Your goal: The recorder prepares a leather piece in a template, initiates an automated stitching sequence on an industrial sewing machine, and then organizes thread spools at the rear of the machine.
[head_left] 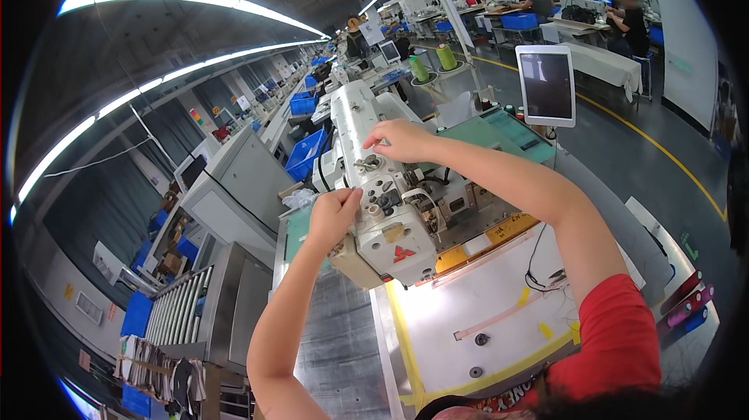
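A white industrial sewing machine (406,248) fills the middle, with knobs and a tension disc (367,163) along its top. My left hand (335,213) is closed at the left side of the machine head, thumb and fingertips pinched beside the knobs; what they hold, if anything, is too small to make out. My right hand (394,141) is pinched over the machine arm, just above the tension disc, possibly on thread that I cannot make out. Below the head, a white work plate (460,311) edged with yellow tape carries two small dark round parts (481,340).
A tablet (544,85) stands right of the machine, above a green mat (499,135), with green thread cones (445,59) behind. Blue bins (304,151), a grey cabinet (234,178) and a roller rack (178,307) are at left. Coloured spools (686,303) sit lower right. Other workers (624,30) sit further back.
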A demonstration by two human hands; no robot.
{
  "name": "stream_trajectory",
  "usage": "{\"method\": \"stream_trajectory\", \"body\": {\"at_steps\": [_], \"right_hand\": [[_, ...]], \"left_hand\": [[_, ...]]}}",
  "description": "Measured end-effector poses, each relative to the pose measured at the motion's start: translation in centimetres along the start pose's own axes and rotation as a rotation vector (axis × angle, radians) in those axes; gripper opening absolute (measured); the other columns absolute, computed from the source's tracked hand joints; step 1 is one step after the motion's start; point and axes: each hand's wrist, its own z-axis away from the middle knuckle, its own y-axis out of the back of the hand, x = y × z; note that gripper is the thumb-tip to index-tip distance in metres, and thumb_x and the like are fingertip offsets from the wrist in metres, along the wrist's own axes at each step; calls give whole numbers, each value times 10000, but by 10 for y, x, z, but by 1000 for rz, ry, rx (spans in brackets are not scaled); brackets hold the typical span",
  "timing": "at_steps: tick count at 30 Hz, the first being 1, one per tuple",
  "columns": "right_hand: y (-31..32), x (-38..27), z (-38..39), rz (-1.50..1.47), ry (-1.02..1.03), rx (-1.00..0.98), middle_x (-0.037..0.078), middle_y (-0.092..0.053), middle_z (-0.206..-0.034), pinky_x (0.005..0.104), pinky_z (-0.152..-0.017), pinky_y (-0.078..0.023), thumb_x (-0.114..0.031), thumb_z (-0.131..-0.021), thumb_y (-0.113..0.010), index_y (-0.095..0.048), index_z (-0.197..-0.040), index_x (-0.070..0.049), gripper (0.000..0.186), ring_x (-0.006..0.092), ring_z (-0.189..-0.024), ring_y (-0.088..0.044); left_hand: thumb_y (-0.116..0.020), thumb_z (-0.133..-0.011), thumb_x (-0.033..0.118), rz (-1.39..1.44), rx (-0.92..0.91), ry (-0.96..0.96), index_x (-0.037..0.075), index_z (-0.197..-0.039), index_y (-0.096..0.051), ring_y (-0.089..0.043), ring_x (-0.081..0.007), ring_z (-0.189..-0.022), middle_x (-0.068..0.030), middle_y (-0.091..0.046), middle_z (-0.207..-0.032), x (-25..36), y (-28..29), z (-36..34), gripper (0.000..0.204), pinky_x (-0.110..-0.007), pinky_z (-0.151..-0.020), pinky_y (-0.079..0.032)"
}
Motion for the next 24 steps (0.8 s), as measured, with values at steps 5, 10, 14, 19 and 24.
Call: {"method": "stream_trajectory", "body": {"at_steps": [5, 10, 14, 19, 24], "right_hand": [[-9, -2, 12, 224, 244, -60, 59, -615, -1066, 364, -896, -367, -16, -758, -480, -651, -990, -107, 302, 217, -988, -553], [-18, -1, 13, 245, 265, 8, 43, -613, -1089, 350, -923, -331, 22, -732, -454, -630, -1052, -122, 392, 184, -1018, -545], [-4, 3, 19, 181, 128, -105, 60, -582, -1157, 362, -931, -331, 32, -711, -439, -606, -1106, -124, 456, 187, -1073, -527], [16, -3, 84, -124, 59, 210, 96, -576, -1100, 316, -858, -422, -71, -807, -475, -575, -1086, -63, 296, 237, -1026, -541], [79, -27, 264, -19, -490, -436, 76, -629, -901, 342, -729, -461, -220, -806, -553, -624, -930, -78, 201, 236, -847, -598]], "left_hand": [[-550, -841, 168, -77, 73, -323, -28, -599, -477, -368, -224, -467, -145, -410, -524, 8, 0, 14, 320, -333, -473, -325], [-538, -843, 105, 2, 95, -374, -23, -585, -376, -288, -193, -469, -112, -312, -504, 13, 9, 17, 330, -339, -465, -248], [-521, -872, 117, 46, 66, -341, 1, -608, -323, -242, -117, -525, -41, -257, -540, 17, 1, 6, 350, -296, -484, -224], [-504, -895, 148, 62, 0, -257, 14, -612, -308, -229, -102, -548, -9, -247, -555, 9, 2, 8, 369, -286, -486, -211], [-501, -903, 166, 38, 87, -265, 10, -621, -301, -238, -101, -565, -9, -252, -567, 9, 9, 12, 378, -280, -500, -225]]}}
